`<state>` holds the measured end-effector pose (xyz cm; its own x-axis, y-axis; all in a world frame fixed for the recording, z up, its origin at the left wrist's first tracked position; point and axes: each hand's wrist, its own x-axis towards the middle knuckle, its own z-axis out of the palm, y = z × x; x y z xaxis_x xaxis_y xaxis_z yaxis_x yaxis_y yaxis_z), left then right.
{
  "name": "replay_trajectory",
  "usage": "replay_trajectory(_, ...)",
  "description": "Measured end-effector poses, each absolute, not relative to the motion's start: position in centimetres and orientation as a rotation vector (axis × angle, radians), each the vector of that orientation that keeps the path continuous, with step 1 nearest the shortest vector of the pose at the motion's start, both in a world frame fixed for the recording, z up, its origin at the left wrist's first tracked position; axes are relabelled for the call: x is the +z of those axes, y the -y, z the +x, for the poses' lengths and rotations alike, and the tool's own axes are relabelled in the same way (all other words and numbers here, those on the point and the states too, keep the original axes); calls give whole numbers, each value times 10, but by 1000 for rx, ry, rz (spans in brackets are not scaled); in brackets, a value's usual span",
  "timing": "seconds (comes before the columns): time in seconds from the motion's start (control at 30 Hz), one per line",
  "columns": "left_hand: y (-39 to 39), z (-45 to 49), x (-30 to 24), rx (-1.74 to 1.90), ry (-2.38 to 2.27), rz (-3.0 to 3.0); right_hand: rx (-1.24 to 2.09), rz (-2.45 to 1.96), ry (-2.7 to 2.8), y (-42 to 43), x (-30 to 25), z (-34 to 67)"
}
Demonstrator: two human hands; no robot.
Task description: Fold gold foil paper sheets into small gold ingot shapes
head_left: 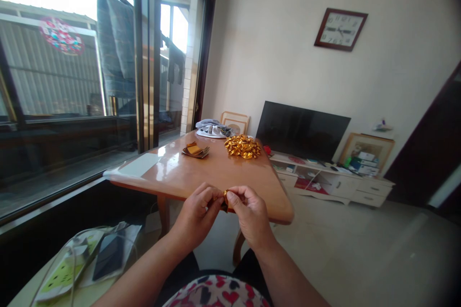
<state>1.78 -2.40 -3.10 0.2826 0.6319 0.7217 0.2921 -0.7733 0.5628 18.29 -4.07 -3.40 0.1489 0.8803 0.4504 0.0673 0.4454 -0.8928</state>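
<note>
Gold foil (225, 199) sits crumpled between a person's hands, just off the near edge of a wooden counter (230, 175), in a sunlit room. Both grips are pressed together on the small piece, pinching it between thumbs and fingers, and the fingers hide most of it. The left hand (197, 214) and right hand (250, 217) almost touch around it.

Beyond the counter stand a large window (54, 81), a dark flat-screen TV (302, 130) and a low white cabinet (326, 180). A wall clock (340, 29) hangs above. On the counter, a heap of gold foil wrappers (242, 147) lies nearest the hands' far side, beside a small stack of foil squares (195, 150) and a folded cloth (212, 128). A white sheet (139, 164) lies by the window. A phone (109, 256) rests on a lower surface to the left, among cables.
</note>
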Motion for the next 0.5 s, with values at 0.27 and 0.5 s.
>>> replay_trajectory(0.27, 28, 16, -23, 1449, -811, 2248, 700, -971, 1334, 42, -33, 184)
replay_trajectory(0.5, 28, 14, -23, 1388, -784, 2237, 611, -985, 1410, 45, -27, 185)
